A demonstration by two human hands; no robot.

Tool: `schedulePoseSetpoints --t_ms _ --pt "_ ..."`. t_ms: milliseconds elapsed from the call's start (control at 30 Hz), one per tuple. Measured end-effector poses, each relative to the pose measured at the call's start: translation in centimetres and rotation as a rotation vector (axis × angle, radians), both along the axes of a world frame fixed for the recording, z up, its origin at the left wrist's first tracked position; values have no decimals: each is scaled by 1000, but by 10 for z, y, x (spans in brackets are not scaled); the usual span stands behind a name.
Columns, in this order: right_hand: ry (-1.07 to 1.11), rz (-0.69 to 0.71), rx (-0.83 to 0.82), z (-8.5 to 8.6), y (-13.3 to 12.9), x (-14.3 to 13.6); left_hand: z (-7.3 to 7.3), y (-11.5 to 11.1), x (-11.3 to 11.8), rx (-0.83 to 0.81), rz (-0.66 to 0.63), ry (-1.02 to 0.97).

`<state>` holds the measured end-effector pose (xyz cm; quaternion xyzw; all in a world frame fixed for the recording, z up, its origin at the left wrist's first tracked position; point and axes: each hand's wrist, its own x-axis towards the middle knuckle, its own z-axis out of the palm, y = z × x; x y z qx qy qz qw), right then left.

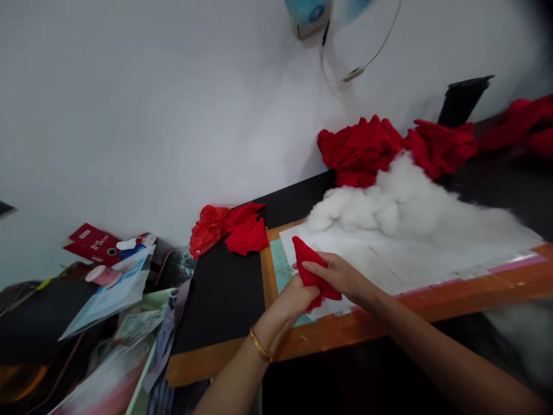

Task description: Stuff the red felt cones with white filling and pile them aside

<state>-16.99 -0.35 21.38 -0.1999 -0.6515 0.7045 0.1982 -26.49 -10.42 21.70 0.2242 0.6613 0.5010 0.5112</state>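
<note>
A small red fabric piece (310,259) with a pointed upper end is held over the near edge of the table. My left hand (298,300), with a gold bangle at the wrist, is closed around its lower part. From the right, my right hand (339,274) grips the same piece, thumb lying across its front. Whether anything is inside the fabric cannot be seen. Just beyond my hands, a heap of fluffy white stuffing (397,202) spreads over a white sheet (298,235) on the table.
Piles of red fabric (360,147) lie behind the stuffing, beside a black upright object (464,101). A red plastic bag (208,227) and more red pieces (246,230) rest on the black tabletop (216,300). Packets and a red box (93,242) clutter the left. A cable (380,49) hangs on the wall.
</note>
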Motion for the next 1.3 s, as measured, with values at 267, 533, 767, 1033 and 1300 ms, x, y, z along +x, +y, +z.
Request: schedulePoseSetpoints --t_ms 267,533,767,1033,1300 --pt "-54 -122 -114 -3 3 -15 3 -1 -1 126 -30 -219" --pt "-31 -45 -1 17 11 -3 4 -14 -20 281 62 -101" --pt "-54 91 193 14 18 20 -3 -8 -18 359 188 44" --pt "122 -92 324 6 8 33 -4 -24 -6 407 223 313" --pt "61 92 353 -15 20 34 -14 -36 -14 278 179 524"
